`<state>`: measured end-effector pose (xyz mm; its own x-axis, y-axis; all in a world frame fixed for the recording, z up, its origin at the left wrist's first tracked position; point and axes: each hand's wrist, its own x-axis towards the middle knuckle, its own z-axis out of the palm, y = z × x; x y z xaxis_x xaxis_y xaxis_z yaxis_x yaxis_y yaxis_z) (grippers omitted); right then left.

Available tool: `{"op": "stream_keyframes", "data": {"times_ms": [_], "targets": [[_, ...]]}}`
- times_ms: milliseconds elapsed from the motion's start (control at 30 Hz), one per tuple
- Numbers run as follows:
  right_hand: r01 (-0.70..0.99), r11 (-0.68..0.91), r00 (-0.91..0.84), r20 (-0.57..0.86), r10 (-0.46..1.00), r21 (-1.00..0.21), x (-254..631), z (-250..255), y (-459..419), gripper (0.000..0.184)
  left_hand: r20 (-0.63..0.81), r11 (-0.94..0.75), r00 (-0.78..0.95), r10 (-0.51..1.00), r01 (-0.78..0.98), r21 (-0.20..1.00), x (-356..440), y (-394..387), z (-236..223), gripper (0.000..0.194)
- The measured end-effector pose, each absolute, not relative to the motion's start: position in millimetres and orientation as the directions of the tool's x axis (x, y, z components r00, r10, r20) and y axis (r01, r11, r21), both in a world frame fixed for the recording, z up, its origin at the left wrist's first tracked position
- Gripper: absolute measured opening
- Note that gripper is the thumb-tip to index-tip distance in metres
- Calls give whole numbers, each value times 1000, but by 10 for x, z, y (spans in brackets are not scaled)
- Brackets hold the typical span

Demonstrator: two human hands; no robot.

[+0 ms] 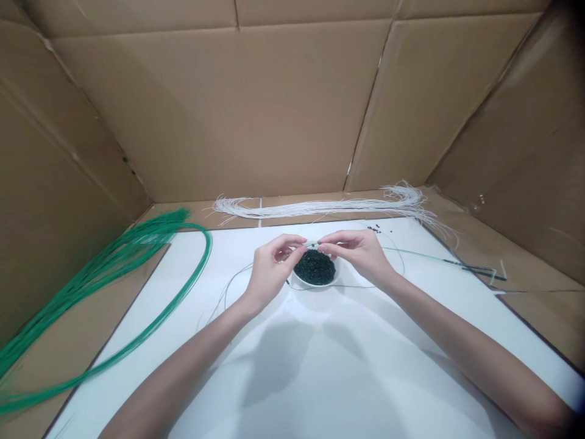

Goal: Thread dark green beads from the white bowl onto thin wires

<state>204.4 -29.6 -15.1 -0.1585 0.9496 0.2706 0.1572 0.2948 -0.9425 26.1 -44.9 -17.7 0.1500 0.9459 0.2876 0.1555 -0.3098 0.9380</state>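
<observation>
A small white bowl (337, 277) stands on the white board, heaped with tiny dark beads (314, 268). Just above its far rim, my left hand (274, 265) and my right hand (359, 250) face each other, fingertips pinched and a short gap apart. A thin green cord (247, 268) runs from the board up to the left fingers, and a dark bead (313, 246) shows in the gap between the hands. Both pinches close on the cord; whether a bead is also inside either one is hidden.
A long bundle of green cords (137, 262) curves along the left. Behind the bowl lies a bundle of white cords (315, 209). Loose dark beads (373, 228) are scattered at the far right, near strung bead strands (479, 269). Cardboard walls (228, 110) enclose the back and sides.
</observation>
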Motion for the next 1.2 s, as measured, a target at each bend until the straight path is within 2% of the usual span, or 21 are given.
{"op": "stream_keyframes", "data": {"times_ms": [633, 1200], "targets": [[188, 330, -180, 298, 937, -925, 2064, -160, -296, 21, 357, -382, 138, 924, 244, 892, 263, -464, -196, 15], [108, 283, -196, 258, 946, -953, 2048, -155, -312, 19, 396, -424, 152, 905, 271, 864, 271, -476, -183, 15]]}}
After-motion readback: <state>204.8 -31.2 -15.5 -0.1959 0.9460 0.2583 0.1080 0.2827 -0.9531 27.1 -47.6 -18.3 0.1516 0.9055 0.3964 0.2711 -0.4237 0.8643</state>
